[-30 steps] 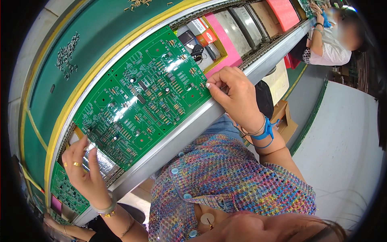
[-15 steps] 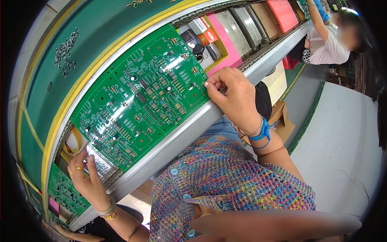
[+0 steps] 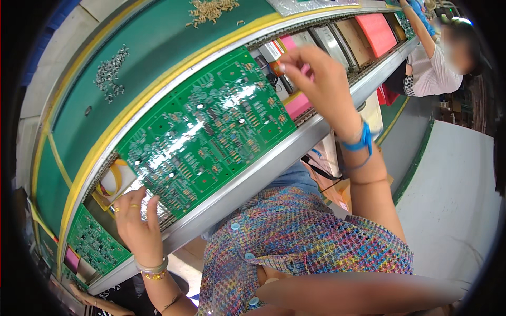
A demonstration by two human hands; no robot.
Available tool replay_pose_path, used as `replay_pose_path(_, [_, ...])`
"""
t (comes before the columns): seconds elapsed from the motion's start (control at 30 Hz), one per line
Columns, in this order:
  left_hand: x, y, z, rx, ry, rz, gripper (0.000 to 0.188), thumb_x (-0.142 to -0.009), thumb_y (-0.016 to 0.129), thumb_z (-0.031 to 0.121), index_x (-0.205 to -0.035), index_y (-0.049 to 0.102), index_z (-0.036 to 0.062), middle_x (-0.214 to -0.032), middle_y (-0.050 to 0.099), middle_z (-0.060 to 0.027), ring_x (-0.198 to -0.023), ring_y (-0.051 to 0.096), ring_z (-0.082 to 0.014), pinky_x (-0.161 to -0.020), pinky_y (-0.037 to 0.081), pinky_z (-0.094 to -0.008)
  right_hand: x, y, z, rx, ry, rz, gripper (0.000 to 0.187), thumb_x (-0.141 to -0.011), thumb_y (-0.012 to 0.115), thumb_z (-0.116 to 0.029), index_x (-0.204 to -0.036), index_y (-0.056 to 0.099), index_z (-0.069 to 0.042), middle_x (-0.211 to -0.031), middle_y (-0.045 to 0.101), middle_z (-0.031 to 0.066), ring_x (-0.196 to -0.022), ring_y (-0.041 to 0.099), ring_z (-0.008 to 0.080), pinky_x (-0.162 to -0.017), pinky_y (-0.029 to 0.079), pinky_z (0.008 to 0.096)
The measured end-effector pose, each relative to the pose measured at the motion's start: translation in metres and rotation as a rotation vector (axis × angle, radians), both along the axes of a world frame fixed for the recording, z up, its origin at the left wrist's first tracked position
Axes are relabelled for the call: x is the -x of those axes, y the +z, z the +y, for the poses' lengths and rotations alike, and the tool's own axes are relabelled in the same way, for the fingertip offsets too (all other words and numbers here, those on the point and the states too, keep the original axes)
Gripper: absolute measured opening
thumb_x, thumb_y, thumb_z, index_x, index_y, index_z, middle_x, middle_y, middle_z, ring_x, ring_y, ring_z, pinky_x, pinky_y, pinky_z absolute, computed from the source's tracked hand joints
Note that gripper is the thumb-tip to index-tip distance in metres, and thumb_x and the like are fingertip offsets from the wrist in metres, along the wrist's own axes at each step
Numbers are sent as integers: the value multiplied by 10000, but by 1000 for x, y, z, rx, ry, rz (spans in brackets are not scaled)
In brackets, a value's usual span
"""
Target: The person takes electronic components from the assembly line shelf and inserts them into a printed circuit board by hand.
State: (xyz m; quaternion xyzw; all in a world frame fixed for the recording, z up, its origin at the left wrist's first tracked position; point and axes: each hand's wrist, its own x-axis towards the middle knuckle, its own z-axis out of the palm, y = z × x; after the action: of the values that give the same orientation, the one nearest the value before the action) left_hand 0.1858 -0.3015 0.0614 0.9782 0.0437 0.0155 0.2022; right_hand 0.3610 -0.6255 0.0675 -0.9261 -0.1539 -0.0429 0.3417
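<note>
A large green circuit board (image 3: 211,131) lies across the conveyor rails, carrying many small resistors, chips and round capacitors. At its lower left corner is my left hand (image 3: 138,224), with thumb and fingers apart and nothing visible in them. My right hand (image 3: 324,79) is raised above the far right of the board, over a pink-edged box. Its thumb and curled fingers come together in a pinch; the fingertips are slightly blurred, and I cannot make out what is between them.
A second circuit board (image 3: 100,239) sits on the rails at left. Silver metal parts (image 3: 110,73) and tan parts (image 3: 211,11) lie in piles on the green belt. The metal rail (image 3: 253,168) runs along the near side. Another person (image 3: 432,58) works at the upper right.
My right hand has left the board's right edge and risen up and to the right. In the picture, the board, belt and my left hand have all shifted rightward.
</note>
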Motion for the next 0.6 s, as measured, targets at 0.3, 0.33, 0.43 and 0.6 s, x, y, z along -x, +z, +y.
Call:
replay_pose_path(0.3, [-67,16,-55,-12,-249,11,207,-791,723,222,-855,653,39,-879,620,-102,-852,585,-302,-707,479,-386,-116,-37,15,113,314,-375,143,-819,686,-130,-944,688,-61,-872,634,77,-810,615,256,-733,496,343])
replay_pose_path(0.33, [-86,15,-57,40,-240,-46,185,-792,719,208,-832,646,42,-885,622,-100,-851,583,-304,-711,477,-389,-115,-38,17,119,334,-381,125,-808,693,-130,-916,683,-67,-871,636,72,-830,611,259,-739,494,350])
replay_pose_path(0.43, [-159,7,-58,175,-265,-295,130,-791,709,164,-842,657,56,-894,634,-107,-863,584,-307,-747,472,-404,-107,-31,23,113,353,-371,90,-784,706,-125,-850,664,-82,-853,631,51,-848,601,256,-739,489,359])
replay_pose_path(0.6, [-245,-30,-59,220,-203,-425,113,-777,709,126,-839,684,35,-884,643,-123,-895,590,-329,-801,471,-412,-105,-34,27,92,384,-342,92,-779,701,-113,-840,642,-77,-826,603,45,-831,582,255,-725,484,356])
